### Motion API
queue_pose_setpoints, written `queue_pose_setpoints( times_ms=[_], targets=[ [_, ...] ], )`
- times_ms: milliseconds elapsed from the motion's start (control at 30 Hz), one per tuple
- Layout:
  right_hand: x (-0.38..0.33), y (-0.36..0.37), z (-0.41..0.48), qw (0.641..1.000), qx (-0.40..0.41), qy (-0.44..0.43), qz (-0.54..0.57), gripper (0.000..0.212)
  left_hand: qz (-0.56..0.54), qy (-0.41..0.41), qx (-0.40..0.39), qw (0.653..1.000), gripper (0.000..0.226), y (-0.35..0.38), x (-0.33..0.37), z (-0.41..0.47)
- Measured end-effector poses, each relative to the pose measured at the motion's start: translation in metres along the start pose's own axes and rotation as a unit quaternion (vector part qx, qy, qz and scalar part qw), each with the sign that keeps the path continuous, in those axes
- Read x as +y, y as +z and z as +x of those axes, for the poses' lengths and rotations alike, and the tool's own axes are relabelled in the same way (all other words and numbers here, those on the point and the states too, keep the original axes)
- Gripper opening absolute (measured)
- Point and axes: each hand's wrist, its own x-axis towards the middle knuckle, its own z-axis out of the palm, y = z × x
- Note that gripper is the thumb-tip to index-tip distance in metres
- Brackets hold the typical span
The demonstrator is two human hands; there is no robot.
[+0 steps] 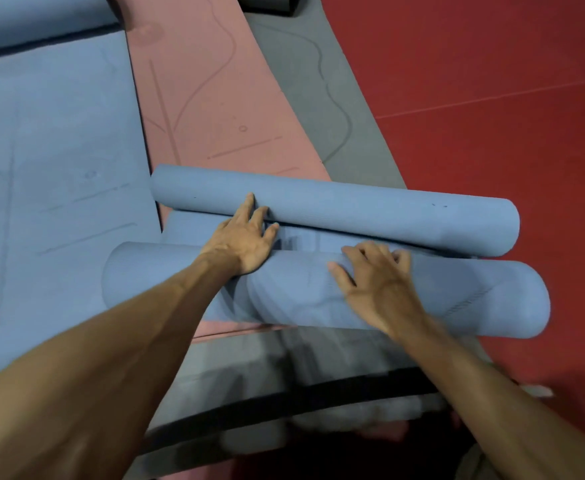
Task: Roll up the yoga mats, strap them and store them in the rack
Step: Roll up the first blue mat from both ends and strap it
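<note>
A blue yoga mat is rolled from both ends into two rolls: a thinner far roll [353,209] and a thicker near roll [474,299], joined by a short flat strip [336,237]. My left hand [246,237] lies with straight fingers across the gap, fingertips touching the far roll and palm on the near roll. On top of the near roll my right hand [374,282] presses, its fingers bent over the roll's far side. The rolls lie across a pink mat [208,109] and a grey mat [319,98].
A flat blue mat [55,161] spreads to the left, with another blue roll [41,15] at the top left. Red floor [492,81] fills the right. A dark strip [319,400] crosses a grey mat [235,365] near my body. A dark object [267,3] sits at the top edge.
</note>
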Motion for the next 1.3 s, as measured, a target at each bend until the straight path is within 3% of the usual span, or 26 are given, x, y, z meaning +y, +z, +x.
queue_pose_setpoints(
  times_ms=[100,233,333,500,700,800,1000,1300],
  targets=[
    [-0.002,0.004,-0.002,0.999,-0.008,-0.032,-0.017,0.075,-0.033,0.007,0.014,0.999,0.057,-0.003,-0.001,0.014],
    [0.007,-0.011,0.010,0.982,-0.167,-0.080,-0.045,0.125,-0.049,0.022,0.034,0.998,0.056,-0.003,0.001,0.024],
    [0.017,-0.019,0.026,0.954,-0.264,-0.122,-0.071,0.140,-0.055,0.046,0.086,0.994,0.052,-0.007,0.002,0.029],
    [0.021,-0.016,0.043,0.946,-0.293,-0.127,-0.050,0.137,-0.019,0.073,0.175,0.982,0.035,-0.012,0.003,0.030],
    [0.021,-0.015,0.044,0.959,-0.258,-0.119,-0.021,0.123,-0.014,0.055,0.153,0.987,0.034,-0.004,0.003,0.005],
    [0.021,-0.017,0.045,0.961,-0.253,-0.109,0.003,0.121,0.022,0.039,0.152,0.987,0.039,0.005,0.007,-0.022],
    [0.017,-0.018,0.030,0.966,-0.230,-0.114,-0.008,0.119,0.098,0.067,0.118,0.986,0.081,0.016,0.005,-0.055],
    [0.015,-0.034,-0.016,0.950,-0.296,-0.100,0.017,0.119,0.133,0.085,0.097,0.983,0.083,0.034,0.013,-0.109]
  ],
)
